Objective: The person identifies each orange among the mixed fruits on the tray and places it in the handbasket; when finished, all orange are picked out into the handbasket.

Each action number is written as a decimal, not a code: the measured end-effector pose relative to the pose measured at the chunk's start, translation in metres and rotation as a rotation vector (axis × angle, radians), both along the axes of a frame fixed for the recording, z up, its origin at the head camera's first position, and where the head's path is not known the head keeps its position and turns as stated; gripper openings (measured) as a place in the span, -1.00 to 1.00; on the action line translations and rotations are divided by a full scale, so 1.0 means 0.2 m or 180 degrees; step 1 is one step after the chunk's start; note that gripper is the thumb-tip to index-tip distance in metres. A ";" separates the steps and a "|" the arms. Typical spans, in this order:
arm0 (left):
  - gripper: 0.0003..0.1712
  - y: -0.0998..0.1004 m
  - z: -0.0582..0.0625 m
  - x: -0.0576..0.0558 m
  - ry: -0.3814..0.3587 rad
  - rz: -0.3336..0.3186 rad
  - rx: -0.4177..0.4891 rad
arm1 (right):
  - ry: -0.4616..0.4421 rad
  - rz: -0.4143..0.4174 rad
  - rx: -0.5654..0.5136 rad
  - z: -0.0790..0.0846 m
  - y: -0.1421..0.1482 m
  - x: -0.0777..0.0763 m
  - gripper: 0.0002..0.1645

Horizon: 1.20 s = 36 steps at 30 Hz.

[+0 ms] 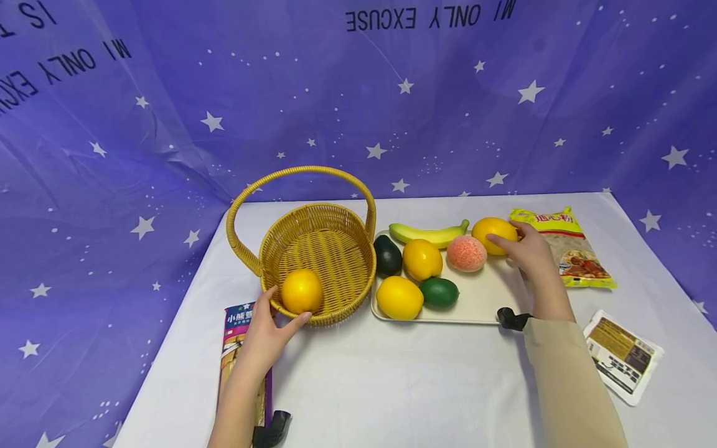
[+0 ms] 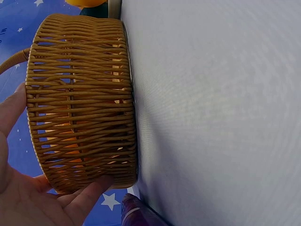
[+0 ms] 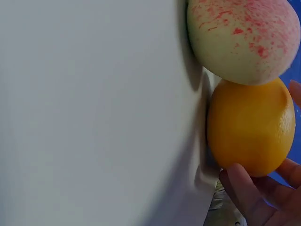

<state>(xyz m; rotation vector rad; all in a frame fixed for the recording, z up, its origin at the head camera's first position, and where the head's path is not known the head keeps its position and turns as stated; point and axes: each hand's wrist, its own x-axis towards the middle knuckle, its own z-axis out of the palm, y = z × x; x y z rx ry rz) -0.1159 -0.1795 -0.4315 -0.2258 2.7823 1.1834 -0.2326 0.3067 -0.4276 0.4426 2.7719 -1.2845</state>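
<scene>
**Steadying at left, picking at right**

At left, clamping the left hand [image 1: 266, 336] on the wall of a round golden wicker basket [image 1: 333, 255]; at right, pinching an oval orange-yellow fruit [image 1: 493, 234] between thumb and fingers of the right hand [image 1: 531, 250], at the far right corner of a cream rectangular tray [image 1: 498, 289]; lifted or resting, cannot tell; apparently at the step of picking up this fruit, probably calling next for a lift clear of its neighbour, basket held steady; counting, left to right: one flat blue-and-purple plastic packet [image 1: 238, 323]; one basket, holding one round glossy orange [image 1: 302, 291]; on the tray, besides the gripped fruit, one dark green avocado [image 1: 388, 256], one yellow lemon [image 1: 399, 298], one rounded golden-yellow fruit [image 1: 422, 259], one curved yellow-green banana [image 1: 428, 236], one green oval fruit [image 1: 439, 292], one pink speckled peach [image 1: 467, 254]; beyond, one yellow plastic pasta bag [image 1: 579, 249], one flat white pouch [image 1: 622, 358].
</scene>
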 end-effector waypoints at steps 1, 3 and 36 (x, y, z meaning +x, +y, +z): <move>0.17 0.00 0.00 0.00 0.0005 -0.0002 -0.0001 | 0.0005 0.0013 0.0017 0.00 -0.01 -0.01 0.25; 0.18 0.00 0.00 0.00 0.0002 -0.0009 -0.0001 | 0.0002 0.0017 0.0070 0.00 -0.01 -0.02 0.27; 0.20 0.00 0.00 0.00 -0.0001 0.0005 0.0001 | 0.0666 -0.0103 0.0236 0.17 -0.15 0.01 0.29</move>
